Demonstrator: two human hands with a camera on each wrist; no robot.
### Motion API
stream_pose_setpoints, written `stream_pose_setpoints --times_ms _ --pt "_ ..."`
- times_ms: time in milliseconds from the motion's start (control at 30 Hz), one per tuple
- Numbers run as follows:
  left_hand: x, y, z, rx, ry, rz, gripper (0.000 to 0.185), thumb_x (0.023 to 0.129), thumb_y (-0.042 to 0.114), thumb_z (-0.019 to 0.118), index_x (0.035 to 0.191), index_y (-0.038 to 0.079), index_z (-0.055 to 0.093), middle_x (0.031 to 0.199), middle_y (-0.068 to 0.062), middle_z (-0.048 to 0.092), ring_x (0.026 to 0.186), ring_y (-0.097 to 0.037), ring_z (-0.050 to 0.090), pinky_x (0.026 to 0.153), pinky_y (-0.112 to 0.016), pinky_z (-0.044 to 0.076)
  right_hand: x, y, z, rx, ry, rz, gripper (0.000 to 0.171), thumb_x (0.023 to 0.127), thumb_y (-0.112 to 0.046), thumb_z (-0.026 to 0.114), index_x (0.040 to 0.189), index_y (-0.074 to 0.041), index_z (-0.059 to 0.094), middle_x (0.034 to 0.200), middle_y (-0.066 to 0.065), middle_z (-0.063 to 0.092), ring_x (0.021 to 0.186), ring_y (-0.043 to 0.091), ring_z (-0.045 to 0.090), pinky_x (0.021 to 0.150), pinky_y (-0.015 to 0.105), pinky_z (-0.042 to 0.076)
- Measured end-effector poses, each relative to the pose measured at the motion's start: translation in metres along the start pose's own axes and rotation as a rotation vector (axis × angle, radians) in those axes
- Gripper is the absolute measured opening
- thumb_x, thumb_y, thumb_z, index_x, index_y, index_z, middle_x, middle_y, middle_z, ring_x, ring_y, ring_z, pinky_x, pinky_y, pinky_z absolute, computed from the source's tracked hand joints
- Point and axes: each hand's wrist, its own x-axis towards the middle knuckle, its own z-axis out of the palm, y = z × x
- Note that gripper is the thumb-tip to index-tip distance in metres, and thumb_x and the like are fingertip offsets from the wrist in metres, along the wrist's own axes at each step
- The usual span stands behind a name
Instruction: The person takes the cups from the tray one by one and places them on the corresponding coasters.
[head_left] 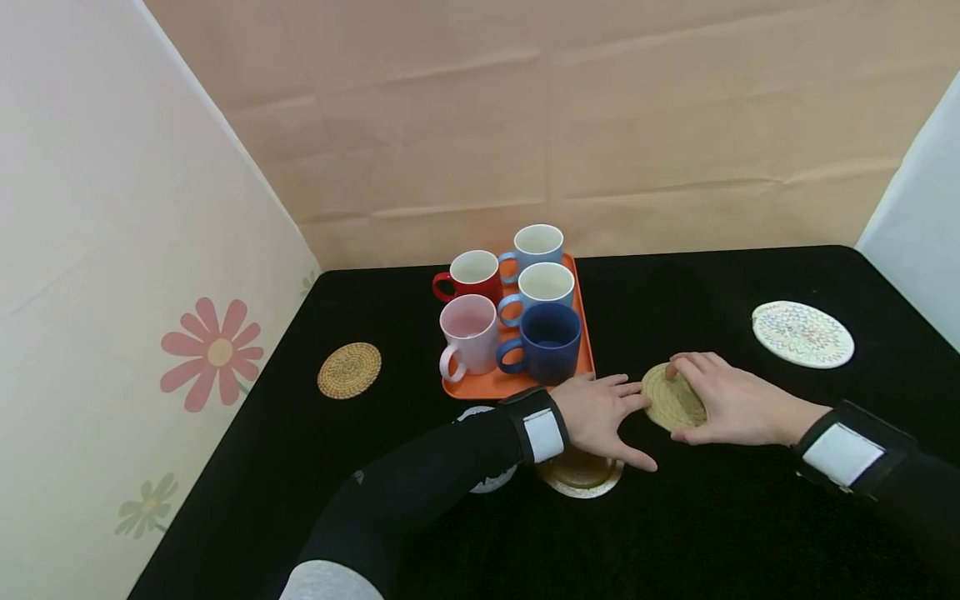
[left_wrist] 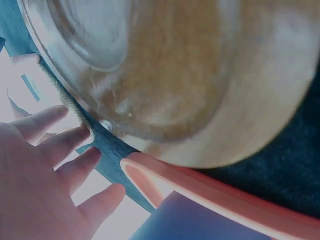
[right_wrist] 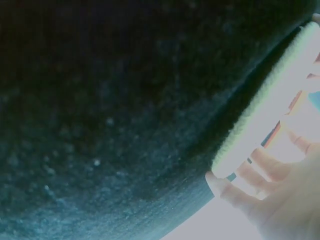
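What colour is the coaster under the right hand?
Pale straw-yellow, woven in a spiral; the coaster shows best in the head view.

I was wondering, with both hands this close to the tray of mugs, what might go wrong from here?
The left hand lies open right beside the orange tray, so a careless move could knock the dark blue mug. The right hand holds the woven coaster tilted by its edge, so it might slip onto the black table. The left forearm covers a wooden coaster and could drag it.
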Motion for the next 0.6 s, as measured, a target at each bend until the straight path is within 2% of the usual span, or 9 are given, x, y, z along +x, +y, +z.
stream_pose_setpoints --times_ms 433,600 --pt "-0.015 0.000 0.005 -0.058 -0.015 0.081 0.084 0.083 0.078 0.044 0.154 0.038 0.021 0.159 0.015 0.013 0.144 -0.006 0.008 0.115 -0.038 0.015 -0.011 -0.008 0.007 -0.011 0.053 -0.051 0.075 0.072 -0.064 0.075 0.120 -0.011 0.052 0.130 0.015 0.047 0.113 0.032 0.048 0.078 0.043 0.051" --pt "-0.019 0.000 0.009 -0.056 -0.011 0.103 0.084 0.084 0.078 0.043 0.154 0.038 0.020 0.159 0.015 0.013 0.144 -0.005 0.008 0.115 -0.037 0.013 -0.015 -0.012 0.009 0.007 0.044 -0.047 0.075 0.071 -0.064 0.076 0.120 -0.013 0.053 0.130 0.015 0.047 0.112 0.031 0.048 0.078 0.041 0.050"
